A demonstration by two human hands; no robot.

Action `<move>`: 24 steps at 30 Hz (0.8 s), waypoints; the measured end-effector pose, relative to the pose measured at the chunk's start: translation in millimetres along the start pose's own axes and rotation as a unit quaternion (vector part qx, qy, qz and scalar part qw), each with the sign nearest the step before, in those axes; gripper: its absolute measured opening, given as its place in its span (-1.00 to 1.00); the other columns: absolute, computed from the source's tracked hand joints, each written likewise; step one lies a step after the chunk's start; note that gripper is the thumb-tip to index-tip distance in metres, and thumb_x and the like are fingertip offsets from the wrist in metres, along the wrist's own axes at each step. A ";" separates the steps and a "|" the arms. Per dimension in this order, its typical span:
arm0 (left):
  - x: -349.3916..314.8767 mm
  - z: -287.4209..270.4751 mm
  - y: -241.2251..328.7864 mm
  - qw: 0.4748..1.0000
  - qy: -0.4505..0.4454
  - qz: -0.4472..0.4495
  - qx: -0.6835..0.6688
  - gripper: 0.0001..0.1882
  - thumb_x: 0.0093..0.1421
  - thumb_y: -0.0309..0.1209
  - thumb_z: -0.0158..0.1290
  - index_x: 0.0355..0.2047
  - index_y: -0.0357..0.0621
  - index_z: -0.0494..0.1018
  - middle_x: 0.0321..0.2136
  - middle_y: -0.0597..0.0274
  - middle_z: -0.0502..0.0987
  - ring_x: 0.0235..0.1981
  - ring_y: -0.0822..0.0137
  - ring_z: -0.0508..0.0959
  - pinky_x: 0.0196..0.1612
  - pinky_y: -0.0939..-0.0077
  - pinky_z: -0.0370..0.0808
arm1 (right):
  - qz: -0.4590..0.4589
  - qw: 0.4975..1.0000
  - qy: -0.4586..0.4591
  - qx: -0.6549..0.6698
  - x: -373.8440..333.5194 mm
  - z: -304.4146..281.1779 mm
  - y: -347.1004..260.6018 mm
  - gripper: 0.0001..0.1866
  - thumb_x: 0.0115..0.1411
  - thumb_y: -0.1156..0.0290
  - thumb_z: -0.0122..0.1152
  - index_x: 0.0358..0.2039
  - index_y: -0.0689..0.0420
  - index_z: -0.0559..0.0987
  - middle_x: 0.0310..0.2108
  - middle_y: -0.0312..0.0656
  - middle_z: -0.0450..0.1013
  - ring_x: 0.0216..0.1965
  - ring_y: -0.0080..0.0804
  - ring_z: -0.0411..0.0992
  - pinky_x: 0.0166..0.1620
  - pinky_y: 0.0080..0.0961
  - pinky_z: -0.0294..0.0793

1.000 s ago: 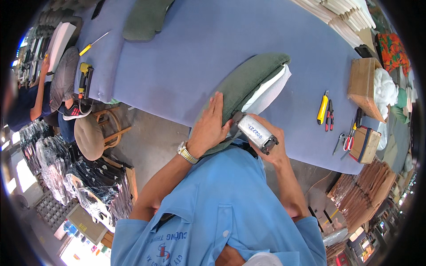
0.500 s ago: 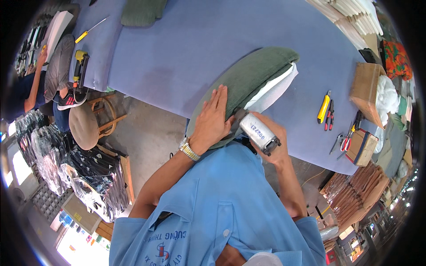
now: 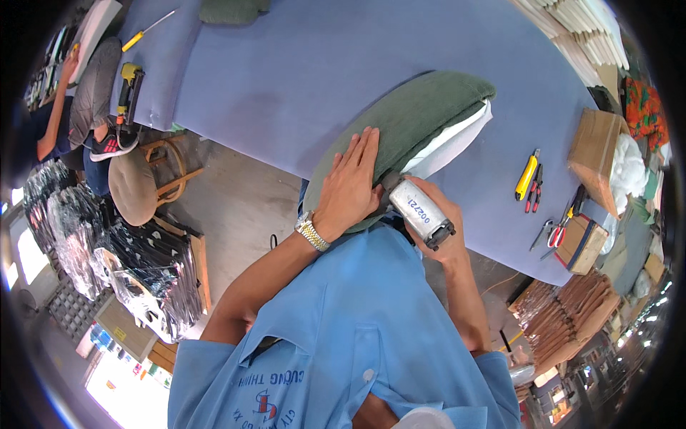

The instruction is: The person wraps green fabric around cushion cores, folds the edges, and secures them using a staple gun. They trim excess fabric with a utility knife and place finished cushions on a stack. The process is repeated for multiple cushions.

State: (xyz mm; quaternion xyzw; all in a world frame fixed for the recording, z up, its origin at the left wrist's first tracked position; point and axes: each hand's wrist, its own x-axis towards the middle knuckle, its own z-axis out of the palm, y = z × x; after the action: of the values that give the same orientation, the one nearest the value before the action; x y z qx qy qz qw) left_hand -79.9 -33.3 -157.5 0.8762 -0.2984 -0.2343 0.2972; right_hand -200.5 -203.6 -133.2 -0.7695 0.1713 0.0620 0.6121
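Note:
A rounded pad covered in dark green fabric stands tilted at the table's near edge, against my front. White lining shows along its right side. My left hand lies on the green cover with its fingers stretched out, the thumb close to the tool's nose. In my right hand is a silver staple gun, its dark nose against the pad's near right edge. My right fingers are wrapped round the handle and mostly hidden behind its body.
On the table's right lie a yellow utility knife, red-black pliers and scissors, near a cardboard box. At the left are a yellow-black air tool, a screwdriver, a round stool and another person's arm.
The view has shifted slightly. The pad's far end sits a little farther up and right in the picture. Both hands keep their places on the pad and the staple gun.

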 end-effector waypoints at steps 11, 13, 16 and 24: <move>1.9 -2.9 -1.3 1.000 0.003 -0.012 -0.008 0.06 0.04 -0.56 0.29 0.48 -0.32 -0.06 0.37 -0.33 0.22 0.40 -0.23 0.24 0.36 0.04 0.31 | -0.063 0.997 -0.007 -0.047 -5.6 -0.2 -4.8 -0.28 -0.09 0.44 0.42 0.19 0.16 0.55 -0.03 0.04 0.58 -0.09 0.03 0.59 -0.02 -0.33 0.54; 1.4 -2.3 -1.3 1.000 -0.009 -0.012 -0.003 0.09 0.02 -0.58 0.30 0.49 -0.30 -0.07 0.39 -0.33 0.19 0.41 -0.23 0.23 0.36 0.02 0.31 | -0.072 0.995 0.001 -0.069 -5.5 4.5 -5.1 -0.28 -0.10 0.45 0.42 0.18 0.16 0.54 0.00 0.05 0.58 -0.03 0.03 0.59 0.03 -0.34 0.54; 2.1 2.3 0.0 1.000 -0.017 -0.012 -0.014 0.14 -0.02 -0.62 0.30 0.51 -0.22 -0.12 0.43 -0.30 0.11 0.44 -0.22 0.16 0.37 -0.09 0.27 | -0.040 0.998 -0.004 -0.056 -3.9 6.2 -8.1 -0.29 -0.10 0.47 0.42 0.17 0.15 0.53 0.03 0.05 0.57 0.04 0.04 0.58 0.09 -0.33 0.54; 14.6 -44.8 -39.5 0.932 -0.198 0.090 -0.290 0.14 0.17 -0.21 0.32 0.56 -0.02 -0.20 0.53 -0.05 -0.05 0.55 -0.01 -0.08 0.52 0.13 0.01 | -0.089 0.995 0.012 -0.044 -0.3 7.9 -5.3 -0.30 -0.11 0.54 0.42 0.15 0.12 0.54 -0.01 -0.01 0.60 -0.01 -0.01 0.60 0.05 -0.34 0.56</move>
State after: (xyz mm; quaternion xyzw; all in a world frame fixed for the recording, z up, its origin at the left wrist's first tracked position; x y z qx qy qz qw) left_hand -28.0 -0.5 -155.1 0.6573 -0.3483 -0.4515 0.4928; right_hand -198.1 -194.9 -130.2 -0.8088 0.1063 0.0050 0.5783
